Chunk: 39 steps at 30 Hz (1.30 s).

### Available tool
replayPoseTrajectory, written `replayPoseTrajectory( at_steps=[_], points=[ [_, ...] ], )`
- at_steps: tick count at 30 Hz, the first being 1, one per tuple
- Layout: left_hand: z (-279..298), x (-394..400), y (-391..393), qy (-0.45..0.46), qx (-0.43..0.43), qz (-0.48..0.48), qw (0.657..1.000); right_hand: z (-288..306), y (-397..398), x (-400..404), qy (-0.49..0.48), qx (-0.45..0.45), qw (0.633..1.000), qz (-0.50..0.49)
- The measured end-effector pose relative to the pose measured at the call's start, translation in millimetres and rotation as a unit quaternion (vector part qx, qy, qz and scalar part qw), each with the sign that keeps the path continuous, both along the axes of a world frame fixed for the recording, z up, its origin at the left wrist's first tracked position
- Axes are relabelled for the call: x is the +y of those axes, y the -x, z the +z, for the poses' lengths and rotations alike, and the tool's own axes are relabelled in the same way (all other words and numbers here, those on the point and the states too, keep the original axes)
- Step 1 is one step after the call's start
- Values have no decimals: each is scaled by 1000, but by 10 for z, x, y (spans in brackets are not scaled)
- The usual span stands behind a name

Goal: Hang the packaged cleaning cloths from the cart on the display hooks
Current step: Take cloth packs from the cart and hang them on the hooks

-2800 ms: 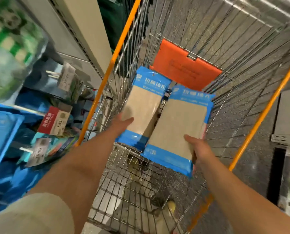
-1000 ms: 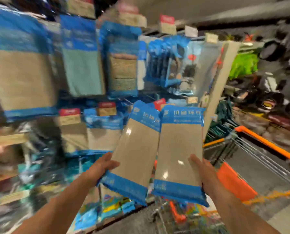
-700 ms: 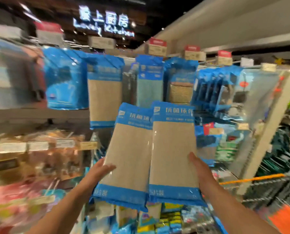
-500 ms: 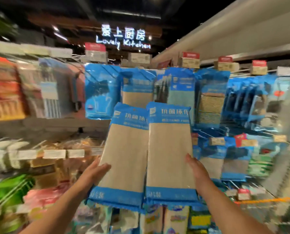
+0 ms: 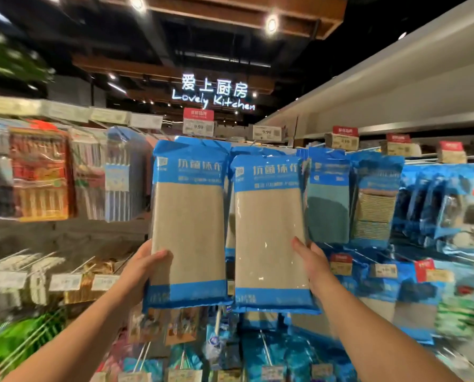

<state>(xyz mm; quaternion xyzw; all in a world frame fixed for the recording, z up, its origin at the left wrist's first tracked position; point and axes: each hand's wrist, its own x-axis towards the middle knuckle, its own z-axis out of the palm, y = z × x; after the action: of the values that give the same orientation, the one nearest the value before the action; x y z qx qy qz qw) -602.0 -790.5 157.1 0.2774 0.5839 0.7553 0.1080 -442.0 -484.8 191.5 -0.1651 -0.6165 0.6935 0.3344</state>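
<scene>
Clearly the risk is missing the hooks: I can't see them behind the two packs, so a header hole may miss the prong and a pack may slip and drop. My left hand grips the left pack by its lower edge, thumb in front; my right hand clasps the right pack likewise. Both arms reach up, packs upright, side by side above the hands.
</scene>
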Motion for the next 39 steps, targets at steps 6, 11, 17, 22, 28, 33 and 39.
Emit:
replayPoseTrajectory(
  at_steps=[6,11,17,22,28,33,39],
  points=[
    [71,230,54,-15,8,19,1000,206,225,378,-9,-8,1000,27],
    [146,360,58,-14,22,31,999,245,418,527,-31,-7,998,45],
    [77,354,152,-16,27,59,998,237,549,665,-20,-1,998,60],
    [58,305,171,-26,24,60,998,191,616,786,-24,-21,998,60],
    [40,266,147,-23,29,55,998,212,692,843,-34,-52,997,50],
    [-28,214,172,-12,20,65,998,249,806,825,-62,-102,993,17],
    [-110,199,203,-5,17,42,999,111,817,803,-87,-162,983,-4]
  ],
)
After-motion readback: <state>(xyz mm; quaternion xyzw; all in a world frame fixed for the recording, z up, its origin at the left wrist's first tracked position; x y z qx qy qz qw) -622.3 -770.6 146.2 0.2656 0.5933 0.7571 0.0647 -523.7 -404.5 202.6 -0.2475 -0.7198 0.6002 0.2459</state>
